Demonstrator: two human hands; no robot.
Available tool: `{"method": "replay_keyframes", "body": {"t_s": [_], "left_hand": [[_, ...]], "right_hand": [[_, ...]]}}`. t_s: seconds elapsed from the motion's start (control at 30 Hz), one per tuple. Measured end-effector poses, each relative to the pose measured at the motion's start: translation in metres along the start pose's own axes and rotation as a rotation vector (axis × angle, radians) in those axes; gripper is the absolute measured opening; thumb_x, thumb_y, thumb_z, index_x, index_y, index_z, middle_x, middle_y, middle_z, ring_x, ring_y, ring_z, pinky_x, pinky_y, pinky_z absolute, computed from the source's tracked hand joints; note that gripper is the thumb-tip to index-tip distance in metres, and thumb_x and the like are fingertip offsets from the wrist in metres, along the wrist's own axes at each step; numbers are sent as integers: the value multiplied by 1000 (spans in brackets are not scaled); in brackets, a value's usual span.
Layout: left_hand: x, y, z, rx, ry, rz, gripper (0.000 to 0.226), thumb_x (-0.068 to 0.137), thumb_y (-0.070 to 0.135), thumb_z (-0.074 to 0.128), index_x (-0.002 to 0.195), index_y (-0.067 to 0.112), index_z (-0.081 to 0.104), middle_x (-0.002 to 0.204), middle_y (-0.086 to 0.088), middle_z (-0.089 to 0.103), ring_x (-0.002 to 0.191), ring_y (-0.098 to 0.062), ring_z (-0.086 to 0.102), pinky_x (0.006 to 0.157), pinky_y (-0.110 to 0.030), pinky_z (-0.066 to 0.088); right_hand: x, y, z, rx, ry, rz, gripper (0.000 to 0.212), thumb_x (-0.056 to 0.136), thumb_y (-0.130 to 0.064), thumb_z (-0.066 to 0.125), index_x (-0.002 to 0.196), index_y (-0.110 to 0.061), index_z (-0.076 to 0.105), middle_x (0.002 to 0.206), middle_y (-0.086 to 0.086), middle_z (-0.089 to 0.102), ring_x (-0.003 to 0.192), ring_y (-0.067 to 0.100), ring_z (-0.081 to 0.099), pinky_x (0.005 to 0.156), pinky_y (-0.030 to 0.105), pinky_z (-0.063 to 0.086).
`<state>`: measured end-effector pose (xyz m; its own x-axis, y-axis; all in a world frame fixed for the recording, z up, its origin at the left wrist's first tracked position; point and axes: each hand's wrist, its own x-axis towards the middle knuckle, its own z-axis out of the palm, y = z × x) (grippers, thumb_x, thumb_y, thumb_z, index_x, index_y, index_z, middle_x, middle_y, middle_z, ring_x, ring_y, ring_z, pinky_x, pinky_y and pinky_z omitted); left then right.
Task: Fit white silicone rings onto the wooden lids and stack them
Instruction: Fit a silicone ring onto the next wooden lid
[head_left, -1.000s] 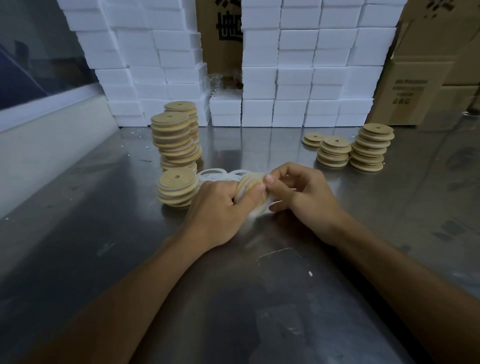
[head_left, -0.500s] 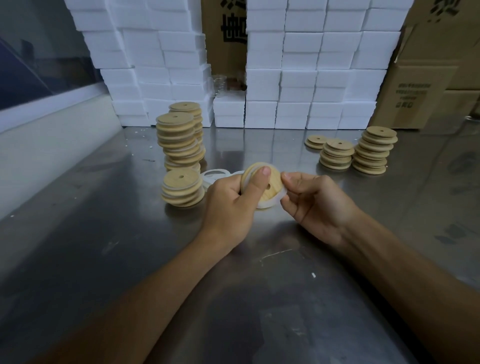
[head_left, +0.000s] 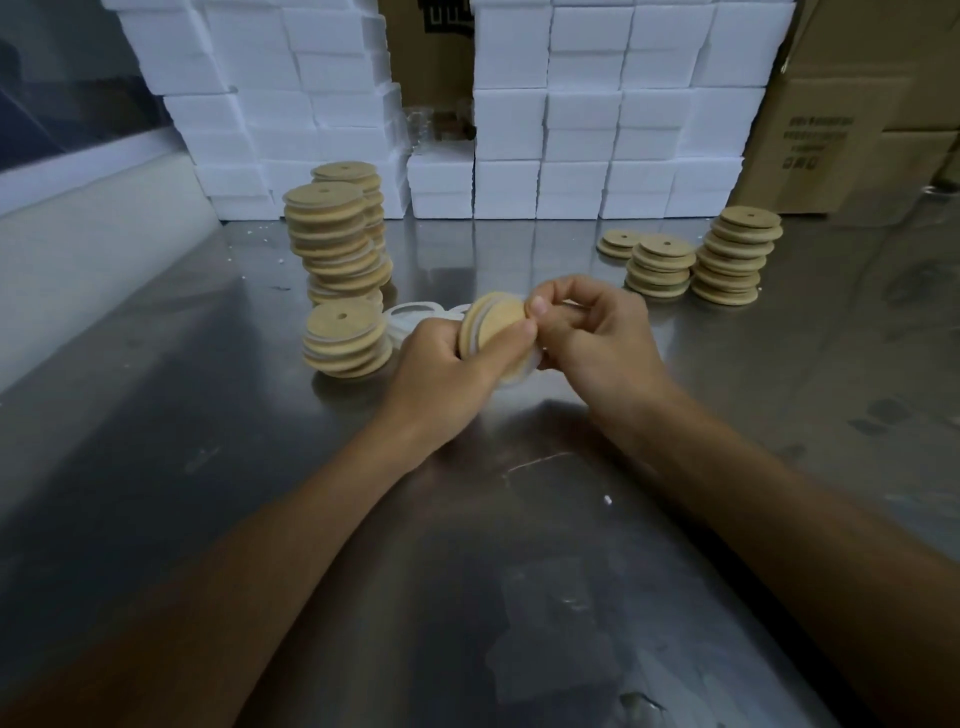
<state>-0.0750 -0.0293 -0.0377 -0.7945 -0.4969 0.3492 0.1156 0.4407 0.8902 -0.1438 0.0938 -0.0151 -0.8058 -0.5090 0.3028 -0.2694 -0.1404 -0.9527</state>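
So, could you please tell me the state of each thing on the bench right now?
Wooden lid: held on edge, tilted, above the table.
White silicone ring: partly on the lid, not seated.
Left hand: grips the lid.
Right hand: pinches at the lid's rim.
Left stacks: upright, leaning slightly.
Right stacks: upright, shorter.
Loose rings: lying flat.

Can't really see the loose white silicone rings (head_left: 415, 314), they're mostly behind the left hand (head_left: 447, 364). Brown cardboard box (head_left: 434, 47) print is cut off up top, and the side box's label is too blurry.
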Motion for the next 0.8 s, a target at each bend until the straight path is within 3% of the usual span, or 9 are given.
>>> {"method": "replay_keyframes", "body": {"t_s": [0.1, 0.17, 0.27, 0.33, 0.43, 0.6, 0.7, 0.8], "left_hand": [[-1, 4, -1, -34, -66, -53, 51, 79, 57, 60, 82, 8, 74, 81, -15, 72, 70, -17, 64, 74, -44, 54], [-3, 6, -2, -23, -53, -8, 52, 82, 53, 58, 84, 4, 73, 82, -20, 70, 75, -29, 65, 77, -47, 52], [-4, 8, -3, 1, -15, 75, 51, 84, 46, 57, 81, -4, 70, 77, -23, 68, 77, -34, 63, 72, -47, 50], [-5, 9, -3, 7, -24, 90, 49, 84, 45, 57, 81, -2, 71, 76, -21, 68, 74, -30, 64, 71, -44, 50], [-5, 10, -3, -33, -28, 47, 47, 82, 47, 59, 80, 2, 72, 74, -17, 67, 67, -19, 62, 68, -42, 51], [-1, 6, -4, -98, 3, -14, 52, 82, 51, 61, 82, -1, 70, 75, -25, 67, 71, -36, 63, 65, -50, 52], [-1, 7, -5, -90, 61, 32, 59, 82, 54, 60, 77, -4, 67, 63, -20, 60, 59, -19, 53, 57, -43, 44], [-3, 9, -4, -14, 66, 105, 72, 78, 65, 54, 77, -6, 66, 71, -26, 64, 63, -33, 57, 64, -47, 49]], "right_hand": [[-1, -4, -2, -100, -37, -119, 18, 96, -5, 59, 81, -14, 61, 63, 6, 61, 60, 12, 57, 58, 27, 48], [-1, -6, -2, -91, -55, -21, 17, 98, -14, 59, 81, -17, 62, 65, -1, 64, 61, 7, 60, 57, 23, 50], [2, -8, -6, 118, -162, 279, 23, 99, -19, 56, 77, -17, 63, 70, -3, 68, 65, 10, 64, 61, 22, 52], [4, -10, -11, 197, -202, 364, 24, 99, -16, 54, 78, -16, 66, 76, 0, 71, 70, 12, 68, 69, 24, 55], [3, -8, -12, 221, -186, 355, 26, 98, -13, 55, 76, -15, 68, 76, 2, 72, 71, 12, 69, 69, 25, 56], [2, -4, -2, 230, -135, 264, 20, 98, -22, 58, 88, -8, 68, 73, 2, 71, 66, 10, 69, 59, 21, 53], [1, -2, 1, 307, -173, 328, 28, 99, -28, 56, 104, -2, 66, 80, 4, 74, 74, 11, 72, 64, 21, 55], [2, -1, 0, 329, -155, 324, 31, 101, -23, 53, 114, 4, 62, 82, 8, 75, 77, 15, 73, 67, 24, 57]]}}
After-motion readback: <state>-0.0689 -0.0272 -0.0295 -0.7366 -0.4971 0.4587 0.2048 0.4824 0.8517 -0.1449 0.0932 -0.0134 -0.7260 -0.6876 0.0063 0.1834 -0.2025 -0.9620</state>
